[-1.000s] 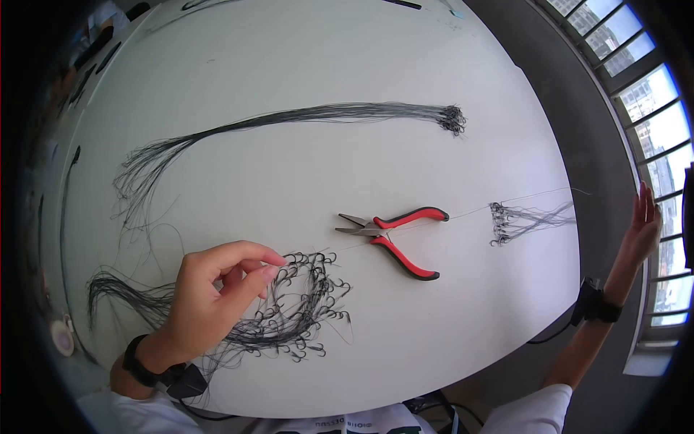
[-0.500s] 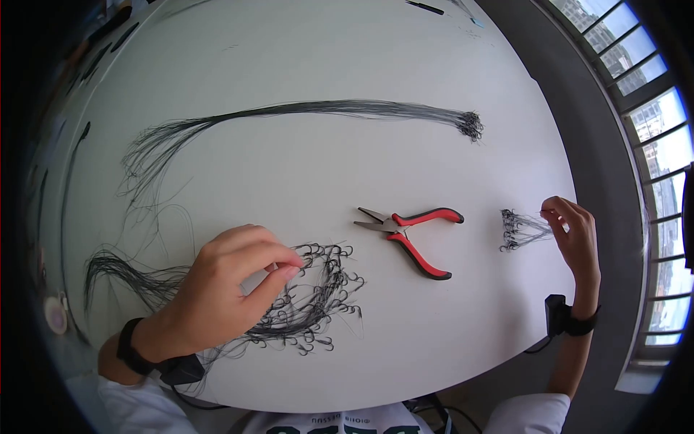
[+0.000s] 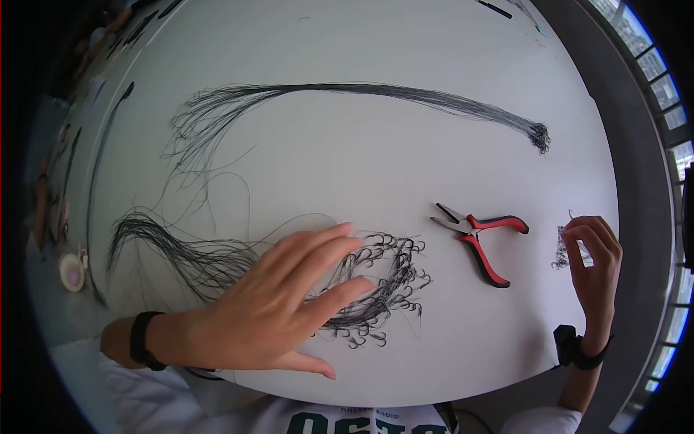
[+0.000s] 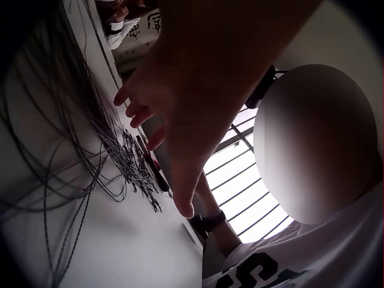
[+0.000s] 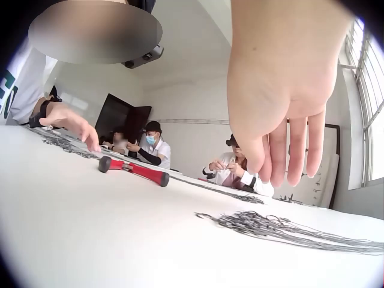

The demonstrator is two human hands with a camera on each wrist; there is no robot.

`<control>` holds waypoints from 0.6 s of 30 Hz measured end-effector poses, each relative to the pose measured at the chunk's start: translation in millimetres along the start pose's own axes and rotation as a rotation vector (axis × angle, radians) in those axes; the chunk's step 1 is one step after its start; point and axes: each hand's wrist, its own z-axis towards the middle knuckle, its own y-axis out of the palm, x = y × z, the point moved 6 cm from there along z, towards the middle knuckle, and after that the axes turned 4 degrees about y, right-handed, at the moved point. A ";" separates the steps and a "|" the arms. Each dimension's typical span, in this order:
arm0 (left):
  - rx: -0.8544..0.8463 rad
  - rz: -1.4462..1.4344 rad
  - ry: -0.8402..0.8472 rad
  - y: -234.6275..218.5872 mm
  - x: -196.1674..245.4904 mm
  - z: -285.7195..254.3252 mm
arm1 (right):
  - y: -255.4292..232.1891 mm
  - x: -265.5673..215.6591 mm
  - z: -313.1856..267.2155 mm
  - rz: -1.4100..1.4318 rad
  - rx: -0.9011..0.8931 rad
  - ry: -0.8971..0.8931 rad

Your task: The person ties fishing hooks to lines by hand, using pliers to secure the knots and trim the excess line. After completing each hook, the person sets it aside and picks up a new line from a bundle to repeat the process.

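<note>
My left hand is spread over a ring-shaped heap of black fish hooks, covering part of it. Nothing is held in its fingers. The dark lines of these hooks trail away to the left. My right hand hovers at the table's right side, over a small bundle of hooks with lines running off to the right. In the right wrist view its thumb hangs close to the straight fingers, with nothing visible between them. One hook sticks out at the bundle's near end.
Red-handled pliers lie with jaws apart between the two hands. A long bundle of lined hooks stretches across the table farther back. At the far right lies a black pen-like thing. Other people sit beyond the table.
The left hand has gone from bent fingers near the hooks to spread fingers. The right hand came in from beyond the table's right edge to the small bundle. The head view has shifted.
</note>
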 end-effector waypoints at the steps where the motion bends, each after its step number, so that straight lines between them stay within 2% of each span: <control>1: -0.023 0.019 -0.002 0.9 -0.2 -3.6 | 3.9 -20.9 1.2 0.083 -0.035 -0.031; 3: -0.021 0.032 -0.018 -0.5 -2.5 -11.7 | 13.6 -59.6 1.3 0.160 -0.079 -0.217; 5: -0.019 0.049 -0.044 -1.8 -4.8 -17.6 | 19.0 -95.7 5.5 0.256 -0.221 -0.332; 9: -0.005 0.106 -0.096 -3.5 -9.7 -23.6 | 40.4 -144.4 4.6 0.396 -0.437 -0.484; 10: 0.008 0.119 -0.093 -3.9 -10.0 -23.3 | 44.4 -154.0 4.5 0.404 -0.432 -0.492; 12: 0.028 0.122 -0.102 -4.5 -13.2 -23.6 | 57.8 -176.6 -4.0 0.401 -0.530 -0.630; 17: 0.091 0.123 -0.152 -8.0 -20.3 -29.0 | 73.8 -202.3 -15.2 0.357 -0.451 -0.662; 18: 0.075 0.133 -0.139 -8.4 -19.9 -29.6 | 76.3 -205.9 -19.7 0.337 -0.425 -0.730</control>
